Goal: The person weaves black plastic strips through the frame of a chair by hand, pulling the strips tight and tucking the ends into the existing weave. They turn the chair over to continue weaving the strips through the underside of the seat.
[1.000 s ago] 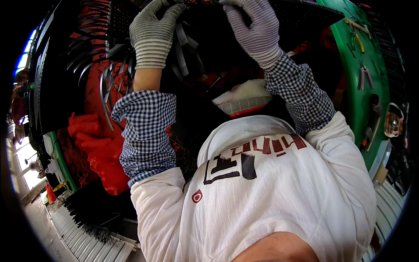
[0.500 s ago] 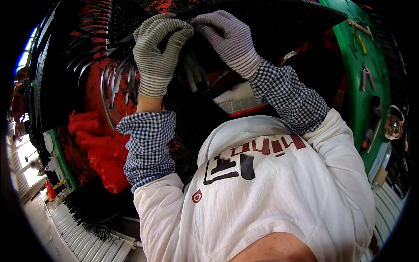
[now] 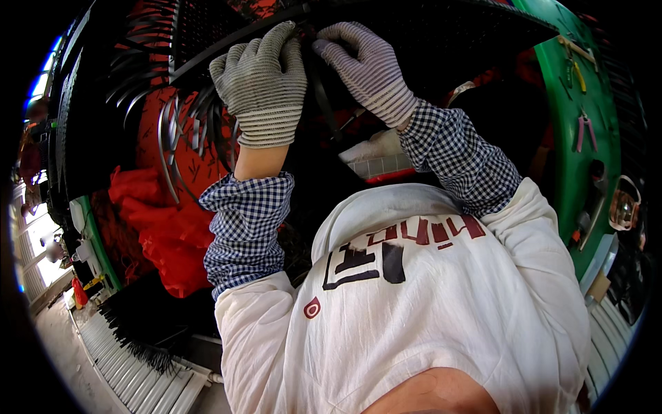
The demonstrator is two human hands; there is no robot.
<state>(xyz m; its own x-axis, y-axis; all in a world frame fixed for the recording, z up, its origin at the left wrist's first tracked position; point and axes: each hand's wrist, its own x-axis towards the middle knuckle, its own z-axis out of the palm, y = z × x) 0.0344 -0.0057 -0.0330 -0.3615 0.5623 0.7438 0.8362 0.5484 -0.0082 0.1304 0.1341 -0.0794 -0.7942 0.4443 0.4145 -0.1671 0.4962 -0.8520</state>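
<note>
My left hand (image 3: 265,77), in a grey striped knit glove, is bent at the lower edge of a black woven panel (image 3: 203,31), fingers curled and partly bunched. Beside it my right hand (image 3: 365,71), gloved in pale striped knit, brings thumb and forefinger together close to the same edge. What lies at the fingertips of either hand is too dark to make out. A flat black strip (image 3: 321,96) hangs down between the hands. More loose black strips (image 3: 141,52) fan out from the panel's left side, and others dangle below it.
Red cloth (image 3: 165,238) is bunched at the left. A white container with a red edge (image 3: 383,165) sits in front of my body. On the right, a green board (image 3: 586,83) carries pliers with pink handles (image 3: 585,133). White rollers (image 3: 138,376) are at lower left.
My left hand has shifted slightly right and turned so its back shows more. My right hand has moved slightly right and down, and the fingertips have parted. A strip now shows between them.
</note>
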